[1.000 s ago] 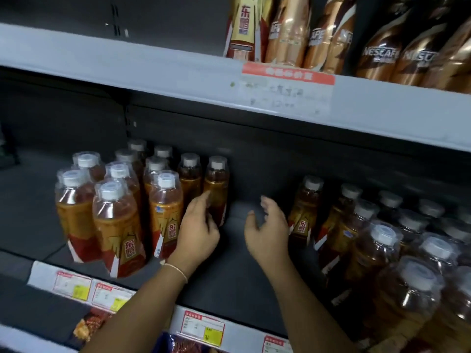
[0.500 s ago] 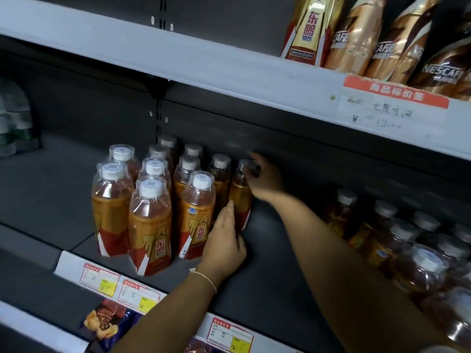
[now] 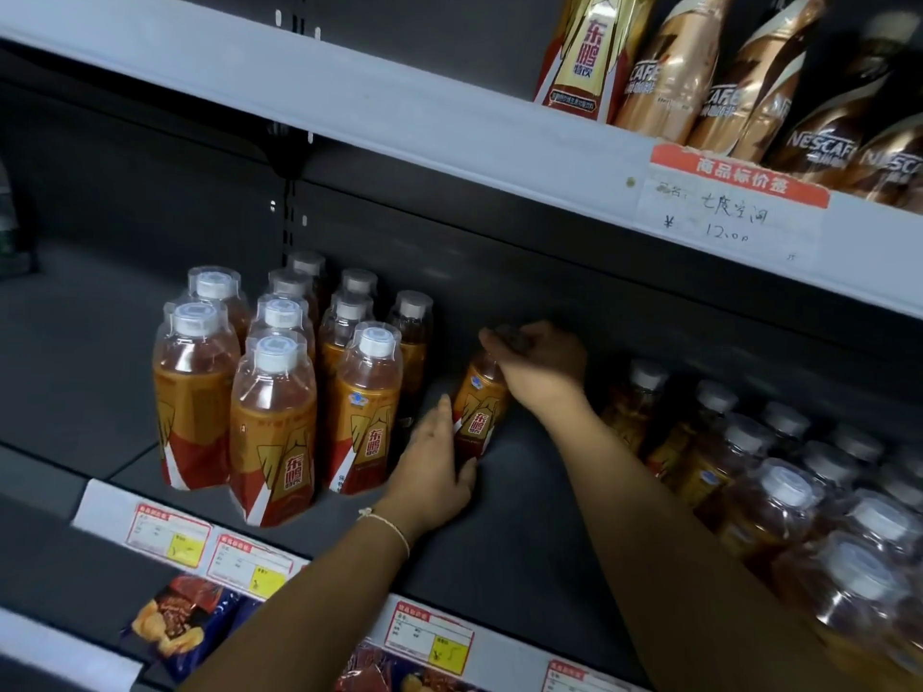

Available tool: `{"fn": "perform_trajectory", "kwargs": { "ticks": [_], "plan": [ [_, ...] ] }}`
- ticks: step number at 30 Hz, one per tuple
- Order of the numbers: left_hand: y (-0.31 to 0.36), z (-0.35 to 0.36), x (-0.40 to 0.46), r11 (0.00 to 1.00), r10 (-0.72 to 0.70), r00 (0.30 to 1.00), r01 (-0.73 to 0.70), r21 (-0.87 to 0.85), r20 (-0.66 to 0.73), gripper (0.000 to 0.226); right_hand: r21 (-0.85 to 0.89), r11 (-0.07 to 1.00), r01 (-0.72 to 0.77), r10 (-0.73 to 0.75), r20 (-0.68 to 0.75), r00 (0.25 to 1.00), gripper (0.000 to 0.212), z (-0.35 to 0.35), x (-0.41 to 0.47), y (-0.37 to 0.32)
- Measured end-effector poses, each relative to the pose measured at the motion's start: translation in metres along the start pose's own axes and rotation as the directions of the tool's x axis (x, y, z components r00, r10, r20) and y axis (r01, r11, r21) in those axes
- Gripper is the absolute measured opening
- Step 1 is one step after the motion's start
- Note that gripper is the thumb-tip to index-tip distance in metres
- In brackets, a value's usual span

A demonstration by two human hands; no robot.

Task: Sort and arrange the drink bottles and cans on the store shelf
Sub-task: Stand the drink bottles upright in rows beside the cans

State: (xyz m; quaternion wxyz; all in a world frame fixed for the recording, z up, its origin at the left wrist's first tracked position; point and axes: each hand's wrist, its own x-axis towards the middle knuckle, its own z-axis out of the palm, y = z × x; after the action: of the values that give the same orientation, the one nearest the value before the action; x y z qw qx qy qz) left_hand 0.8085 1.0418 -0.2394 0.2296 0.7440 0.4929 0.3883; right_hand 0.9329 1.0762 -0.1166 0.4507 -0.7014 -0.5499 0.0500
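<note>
Dark metal shelf (image 3: pixel 524 551), bare between two clusters of orange drink bottles (image 3: pixel 272 427). One bottle (image 3: pixel 477 407) stands in that gap — the right hand (image 3: pixel 537 364) curls over its cap, the left hand (image 3: pixel 434 467) presses straight fingers to its base. Better to slide it upright, label forward, snug beside the left cluster — low support prevents tipping.

Right hand (image 3: pixel 542 364) grips the top of one orange-labelled plastic drink bottle (image 3: pixel 478 407) standing on the dark grey shelf (image 3: pixel 524 541), left hand (image 3: pixel 433 467) resting against its base, just right of the white-capped bottle cluster (image 3: pixel 279 382).
</note>
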Motion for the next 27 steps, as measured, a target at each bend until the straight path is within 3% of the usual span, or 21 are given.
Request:
{"fn": "perform_trajectory", "kwargs": {
  "ticks": [5,8,13,16,18,27],
  "plan": [
    [0.011,-0.005,-0.006,0.993,0.048,0.997,-0.041,-0.111,0.064,0.096,0.006,1.0,0.001,-0.001,-0.048,0.999,0.058,-0.038,-0.024,0.004],
    [0.027,-0.004,-0.013,0.957,0.1,0.98,-0.047,-0.288,0.172,0.08,0.078,0.997,0.026,-0.02,-0.073,0.997,0.055,-0.06,-0.042,0.007],
    [0.056,0.013,-0.016,0.936,0.042,0.966,0.05,-0.348,0.254,0.065,0.17,0.985,0.011,0.016,-0.153,0.988,0.062,-0.087,-0.066,0.028],
    [0.074,0.032,-0.019,0.888,0.017,0.967,0.101,-0.449,0.252,0.069,0.352,0.936,-0.018,0.061,-0.112,0.992,0.063,-0.1,-0.079,0.041],
    [0.082,0.044,-0.019,0.863,0.017,0.967,0.114,-0.492,0.254,0.066,0.431,0.901,-0.045,0.1,-0.106,0.989,0.049,-0.104,-0.096,0.056],
    [0.096,0.081,-0.013,0.913,0.032,0.961,0.084,-0.4,0.275,0.069,0.307,0.917,-0.255,0.239,0.09,0.967,0.048,-0.097,-0.175,0.129]
  ]
}}
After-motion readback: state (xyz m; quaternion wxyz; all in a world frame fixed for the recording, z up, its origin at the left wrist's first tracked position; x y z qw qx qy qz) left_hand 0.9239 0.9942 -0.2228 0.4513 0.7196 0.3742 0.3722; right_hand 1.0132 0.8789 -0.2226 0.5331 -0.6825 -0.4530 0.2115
